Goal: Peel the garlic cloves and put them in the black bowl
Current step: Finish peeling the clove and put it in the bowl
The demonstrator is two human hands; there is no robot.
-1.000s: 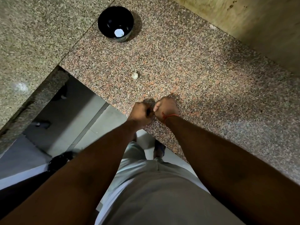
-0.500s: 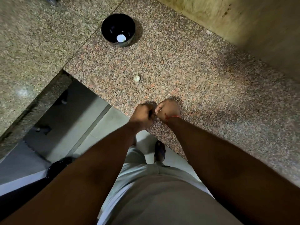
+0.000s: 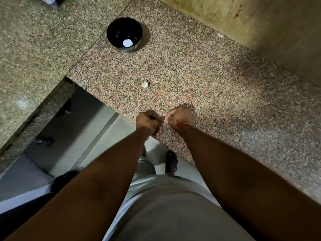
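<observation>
A speckled granite worktop [image 3: 217, 87] runs diagonally through the head view, with a yellowish wall [image 3: 251, 23] behind it and a grey tiled floor [image 3: 83, 129] below its near edge. The black bowl [image 3: 124, 34] stands at the far end of the worktop, and one pale peeled garlic clove [image 3: 127, 43] lies in its bottom. A second garlic clove [image 3: 145, 84], off-white, lies on bare worktop between the bowl and the hands, apart from both. At the near edge the left hand [image 3: 147, 123] is clenched, knuckles up; what it encloses cannot be told. The right hand [image 3: 179, 116], a red thread [image 3: 184, 125] at its wrist, is also curled, with a small pale scrap pinched at its fingertips; whether skin or clove cannot be told. Half a second earlier the two fists were touching; they now stand just apart with worktop showing between them. Bowl and loose clove lie as before.
</observation>
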